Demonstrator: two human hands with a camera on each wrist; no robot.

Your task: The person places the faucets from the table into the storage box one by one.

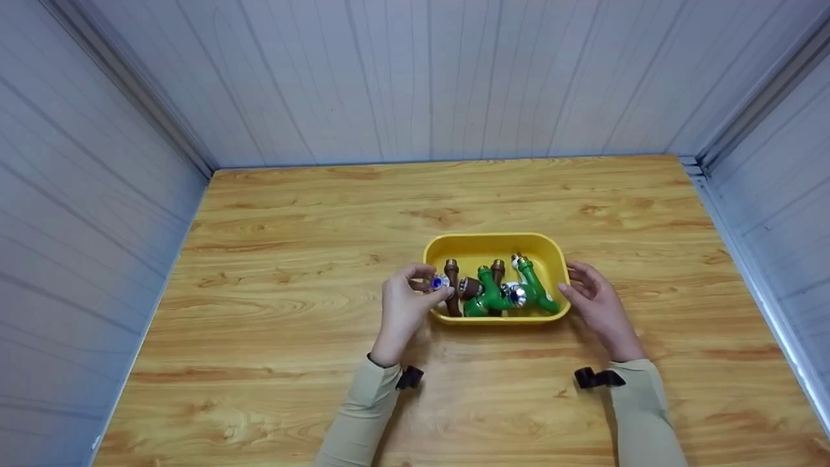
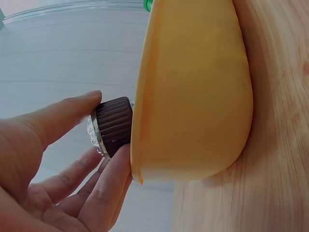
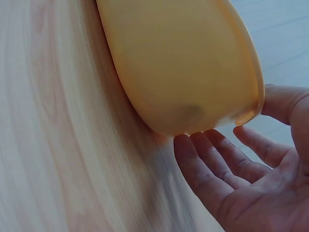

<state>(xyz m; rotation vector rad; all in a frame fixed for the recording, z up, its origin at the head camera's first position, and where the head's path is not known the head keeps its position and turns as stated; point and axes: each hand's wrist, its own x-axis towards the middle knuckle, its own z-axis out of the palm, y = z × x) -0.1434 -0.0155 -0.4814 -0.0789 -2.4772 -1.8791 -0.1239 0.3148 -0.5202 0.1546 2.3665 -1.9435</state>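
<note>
A yellow plastic tub (image 1: 496, 320) holds several taps lying side by side. My left hand (image 1: 403, 301) reaches over its left end and pinches the knob of a brown tap (image 1: 439, 282) between thumb and fingers. Up close in the left wrist view, that ribbed brown knob (image 2: 115, 126) has a silvery rim and sits right at the tub's lip. At the opposite end, my right hand (image 1: 600, 308) holds the tub, its thumb at the rim and its fingertips (image 3: 184, 145) against the outer wall. The knob hides part of the brown tap's body.
Inside the tub are a green tap (image 1: 496, 297), another green tap (image 1: 533, 285) and a second brown tap (image 1: 498, 269). The tub stands on a wood-grain table (image 1: 292, 311). Pale panel walls (image 1: 421, 84) enclose the table's back and sides.
</note>
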